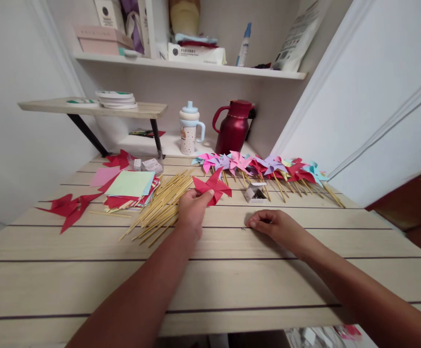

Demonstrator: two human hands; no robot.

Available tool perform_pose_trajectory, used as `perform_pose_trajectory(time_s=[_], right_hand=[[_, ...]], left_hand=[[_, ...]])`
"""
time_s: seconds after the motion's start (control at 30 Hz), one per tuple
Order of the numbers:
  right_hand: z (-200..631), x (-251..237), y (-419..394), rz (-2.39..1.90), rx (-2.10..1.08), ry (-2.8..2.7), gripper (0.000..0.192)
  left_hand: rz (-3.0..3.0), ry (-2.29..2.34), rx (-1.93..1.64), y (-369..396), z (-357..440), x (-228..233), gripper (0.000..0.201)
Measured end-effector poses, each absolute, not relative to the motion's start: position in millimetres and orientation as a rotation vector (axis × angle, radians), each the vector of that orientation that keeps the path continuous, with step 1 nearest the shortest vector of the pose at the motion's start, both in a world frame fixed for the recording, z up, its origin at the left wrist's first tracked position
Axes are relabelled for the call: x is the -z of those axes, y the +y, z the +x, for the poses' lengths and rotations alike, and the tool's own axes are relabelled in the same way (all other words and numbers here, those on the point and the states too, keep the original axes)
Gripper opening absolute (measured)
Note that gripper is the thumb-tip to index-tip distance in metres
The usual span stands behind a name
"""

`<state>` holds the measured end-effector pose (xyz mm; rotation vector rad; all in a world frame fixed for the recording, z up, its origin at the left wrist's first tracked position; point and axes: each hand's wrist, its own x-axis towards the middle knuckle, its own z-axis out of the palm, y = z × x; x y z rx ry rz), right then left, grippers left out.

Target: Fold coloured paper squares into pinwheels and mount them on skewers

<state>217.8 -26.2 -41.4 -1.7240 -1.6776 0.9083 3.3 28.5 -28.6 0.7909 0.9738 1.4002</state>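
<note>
Pinching a red pinwheel (pixel 217 185) in my distant left hand (pixel 193 209), I hold my right hand (pixel 272 225) nearly closed, contents I cannot tell.

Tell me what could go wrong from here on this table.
The left hand pinches the red paper pinwheel, so too firm a grip might crease it. The tiny object on the tabletop, beside the right hand, could get knocked away. The open box could spill its small dark contents if bumped.

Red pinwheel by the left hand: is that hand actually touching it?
Touching. The head view shows the left hand gripping the red pinwheel, its thumb lying over the paper's front.
</note>
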Motion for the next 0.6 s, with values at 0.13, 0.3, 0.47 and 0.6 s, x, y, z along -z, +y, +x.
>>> perform_pose_trajectory(time_s=[0.13,0.3,0.47,0.6], right_hand=[[213.9,42.9,-25.6,-1.689,-0.938,-1.710,0.023],[210.8,42.9,-27.9,-1.660,-0.950,-1.729,0.024],[210.0,45.3,-28.3,-1.684,-0.930,-1.718,0.025],[208.2,47.6,-28.8,-1.681,-0.897,-1.717,0.018]], left_hand=[[0.801,0.975,-1.408,28.0,5.6,30.9,0.016],[0.814,0.981,-1.399,25.0,8.1,30.8,0.015],[0.809,0.982,-1.386,25.0,8.2,30.8,0.014],[0.819,0.984,-1.391,24.1,8.6,30.9,0.012]])
